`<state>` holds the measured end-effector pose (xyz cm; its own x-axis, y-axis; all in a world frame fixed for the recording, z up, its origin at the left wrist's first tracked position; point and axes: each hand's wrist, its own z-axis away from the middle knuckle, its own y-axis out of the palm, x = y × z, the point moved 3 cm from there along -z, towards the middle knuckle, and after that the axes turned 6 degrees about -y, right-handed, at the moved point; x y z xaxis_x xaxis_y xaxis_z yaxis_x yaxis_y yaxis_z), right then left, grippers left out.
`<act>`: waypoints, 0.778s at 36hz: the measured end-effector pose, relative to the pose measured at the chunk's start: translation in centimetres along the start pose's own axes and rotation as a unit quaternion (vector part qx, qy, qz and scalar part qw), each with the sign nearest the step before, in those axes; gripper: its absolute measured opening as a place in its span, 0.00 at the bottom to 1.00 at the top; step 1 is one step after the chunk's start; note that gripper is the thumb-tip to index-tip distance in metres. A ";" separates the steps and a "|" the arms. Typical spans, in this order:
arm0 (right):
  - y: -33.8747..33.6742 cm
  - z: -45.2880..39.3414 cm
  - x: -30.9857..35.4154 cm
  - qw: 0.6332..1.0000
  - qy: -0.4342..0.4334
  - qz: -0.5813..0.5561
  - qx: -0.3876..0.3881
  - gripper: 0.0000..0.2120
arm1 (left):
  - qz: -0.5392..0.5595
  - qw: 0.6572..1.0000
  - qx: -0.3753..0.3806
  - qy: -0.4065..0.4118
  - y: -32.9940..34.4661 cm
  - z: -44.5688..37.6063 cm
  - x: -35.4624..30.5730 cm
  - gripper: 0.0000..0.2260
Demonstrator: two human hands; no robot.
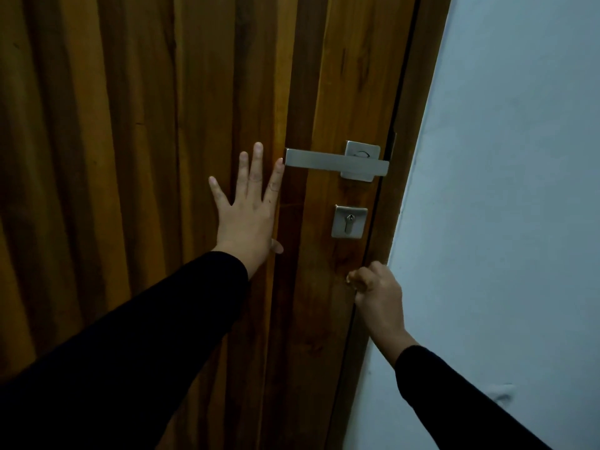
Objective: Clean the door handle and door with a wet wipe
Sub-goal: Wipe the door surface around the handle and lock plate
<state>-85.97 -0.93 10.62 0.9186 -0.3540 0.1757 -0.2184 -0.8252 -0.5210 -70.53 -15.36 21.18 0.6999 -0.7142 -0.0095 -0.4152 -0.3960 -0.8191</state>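
Head view: left hand (250,206) flat on the wooden door (130,157), fingers (258,157) spread, index tip touching the free end of the steel door handle (334,162). Right hand (376,290) curled into a fist against the door edge below the keyhole plate (349,221) — fingers pressed together, possibly balled around the wet wipe (no wipe actually visible, cannot tell). Pale wall (519,190) to the right; black sleeves on both arms. Risks: the door swings under wiping pressure if the left palm lifts off; dim light means streaks go unnoticed; moisture could get into the keyhole.
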 end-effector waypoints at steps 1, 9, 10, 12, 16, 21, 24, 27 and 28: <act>0.2 0.4 0.0 1.000 -0.005 0.004 0.006 0.11 | -0.003 1.000 -0.002 0.000 0.0 0.0 0.0 0.62; 1.3 3.2 0.0 0.992 -0.047 0.043 0.113 0.16 | 0.008 1.000 -0.009 0.001 -0.3 -0.3 -0.3 0.63; 1.4 3.3 0.0 0.990 -0.050 0.046 0.126 0.17 | 0.009 1.000 -0.010 0.002 -0.3 -0.3 -0.3 0.63; 1.2 3.3 0.0 0.988 -0.056 0.045 0.137 0.17 | 0.007 1.000 -0.011 0.003 -0.5 -0.1 -0.3 0.63; -0.6 1.5 0.3 0.997 -0.052 -0.010 0.064 0.12 | 0.005 1.000 -0.012 0.002 -0.5 -0.1 -0.3 0.62; -2.9 -3.0 1.8 0.997 -0.039 -0.035 -0.061 0.06 | 0.008 1.000 -0.015 0.003 -0.6 -0.1 -0.3 0.63; -2.6 -4.0 2.3 0.997 -0.049 -0.012 -0.066 0.07 | 0.008 1.000 -0.011 0.003 -0.5 -0.1 -0.3 0.62; -2.0 -3.5 2.5 0.997 -0.046 -0.014 -0.057 0.08 | 0.006 1.000 -0.010 0.002 -0.5 0.0 -0.3 0.62; -1.7 -3.1 2.5 0.998 -0.050 -0.009 -0.043 0.09 | 0.006 1.000 -0.009 0.001 -0.5 0.0 -0.3 0.61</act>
<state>-84.30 -1.73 14.51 0.9500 -0.2963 0.0989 -0.2245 -0.8677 -0.4435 -70.50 -14.94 21.63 0.6935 -0.7202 -0.0186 -0.4344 -0.3975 -0.8083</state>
